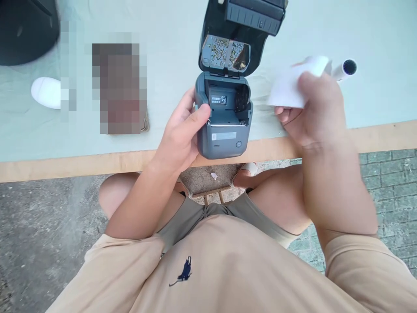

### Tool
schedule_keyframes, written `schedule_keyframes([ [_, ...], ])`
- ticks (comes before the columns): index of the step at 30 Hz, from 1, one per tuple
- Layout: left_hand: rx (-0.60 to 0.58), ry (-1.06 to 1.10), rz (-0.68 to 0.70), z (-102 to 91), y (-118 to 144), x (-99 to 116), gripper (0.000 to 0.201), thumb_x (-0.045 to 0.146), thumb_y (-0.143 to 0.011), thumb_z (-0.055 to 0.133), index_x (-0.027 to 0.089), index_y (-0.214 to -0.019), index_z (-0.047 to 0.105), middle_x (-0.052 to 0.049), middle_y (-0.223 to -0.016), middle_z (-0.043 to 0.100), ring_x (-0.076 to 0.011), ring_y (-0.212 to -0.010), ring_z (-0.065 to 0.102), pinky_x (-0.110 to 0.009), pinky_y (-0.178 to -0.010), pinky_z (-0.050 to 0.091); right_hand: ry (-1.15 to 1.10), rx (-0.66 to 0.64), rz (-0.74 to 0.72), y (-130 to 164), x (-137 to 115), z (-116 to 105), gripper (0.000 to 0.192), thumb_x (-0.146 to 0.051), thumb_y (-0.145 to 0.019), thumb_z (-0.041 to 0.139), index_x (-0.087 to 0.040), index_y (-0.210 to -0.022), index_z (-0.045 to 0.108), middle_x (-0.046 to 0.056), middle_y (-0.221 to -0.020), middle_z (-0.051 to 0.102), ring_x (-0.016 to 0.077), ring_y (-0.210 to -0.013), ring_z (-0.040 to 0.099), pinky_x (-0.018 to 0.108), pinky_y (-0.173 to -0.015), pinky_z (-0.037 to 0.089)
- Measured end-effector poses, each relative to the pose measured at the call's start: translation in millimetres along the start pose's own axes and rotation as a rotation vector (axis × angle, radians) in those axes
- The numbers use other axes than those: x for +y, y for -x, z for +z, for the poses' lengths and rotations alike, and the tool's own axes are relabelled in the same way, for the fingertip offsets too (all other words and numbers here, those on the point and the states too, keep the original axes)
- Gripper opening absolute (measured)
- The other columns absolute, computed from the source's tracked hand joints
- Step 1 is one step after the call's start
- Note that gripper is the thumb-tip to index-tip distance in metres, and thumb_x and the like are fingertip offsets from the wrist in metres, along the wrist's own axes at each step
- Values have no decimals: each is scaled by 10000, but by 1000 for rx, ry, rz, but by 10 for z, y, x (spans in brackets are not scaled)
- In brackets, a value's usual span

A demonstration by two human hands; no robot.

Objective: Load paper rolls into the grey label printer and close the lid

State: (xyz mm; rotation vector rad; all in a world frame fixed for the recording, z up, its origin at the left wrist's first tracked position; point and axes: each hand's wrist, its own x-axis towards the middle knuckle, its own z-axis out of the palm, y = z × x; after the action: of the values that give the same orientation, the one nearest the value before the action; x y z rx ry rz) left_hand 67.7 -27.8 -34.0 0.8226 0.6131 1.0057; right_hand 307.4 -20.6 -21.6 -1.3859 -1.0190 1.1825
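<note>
A: Head view: the small grey label printer (224, 130) sits at the near edge of the table (65, 165), its lid (234, 39) swung up and back, the paper bay empty as far as I can see.

B: And the hands?

A: The left hand (182, 130) clasps the printer's left side, thumb hooked over the rim of the bay. The right hand (314, 108) is raised just right of the printer, fingers closed around a white paper roll (293, 84) with a loose sheet hanging from it. The roll is blurred, so I cannot tell how much has unwound.

B: Risks?

A: The printer overhangs the wooden edge slightly, I think. If the left-hand grip slackens while something presses into the bay, it could tip off toward the lap. The loose paper could also crease or go in skewed, since only one hand steers it.

B: Anything nearby?

A: A white oval object (45, 92) lies far left, beside a pixelated patch, and a dark object (26, 30) fills the top-left corner. Both are well apart from the hands.
</note>
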Motion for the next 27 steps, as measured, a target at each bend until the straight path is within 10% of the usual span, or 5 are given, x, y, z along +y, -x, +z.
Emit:
schedule_keyframes([
  [8,8,-108,21,-27,-24,-31,373,483,-915,607,226,-1186,618,-52,-1145,709,-294,-1318,598,-415,-1052,575,560,73,-542,127,80,-85,352,-430,-783,728,-261,-1035,550,22,-1036,587,128,-926,577,312,-797,529],
  [14,14,-126,-1,-24,-31,-16,398,484,-909,615,230,-1214,594,-72,-1241,691,-302,-1369,554,-424,-1026,591,814,30,-477,163,38,-131,601,-322,-723,775,-290,-1244,476,16,-1092,671,190,-954,653,394,-865,530],
  [17,0,-116,-7,-28,-30,-10,419,479,-900,626,237,-1240,585,-74,-1278,678,-314,-1332,586,-441,-1000,600,830,292,-675,199,-73,-278,416,-346,-850,638,-277,-1228,479,44,-1223,596,191,-1130,617,390,-930,502],
  [20,-5,-112,4,-32,-30,-14,428,484,-890,639,235,-1235,590,-76,-1274,680,-322,-1335,582,-451,-1010,590,1012,477,-523,122,-77,-489,425,-296,-812,645,-237,-1206,496,98,-1265,523,220,-1193,533,431,-992,472],
  [27,-12,-65,27,-23,-92,-53,378,479,-887,641,219,-1161,619,-64,-1196,706,-340,-1379,525,-498,-1039,569,983,354,-299,3,65,-604,535,-132,-744,594,-215,-1259,474,96,-1234,516,164,-1030,547,341,-788,485],
])
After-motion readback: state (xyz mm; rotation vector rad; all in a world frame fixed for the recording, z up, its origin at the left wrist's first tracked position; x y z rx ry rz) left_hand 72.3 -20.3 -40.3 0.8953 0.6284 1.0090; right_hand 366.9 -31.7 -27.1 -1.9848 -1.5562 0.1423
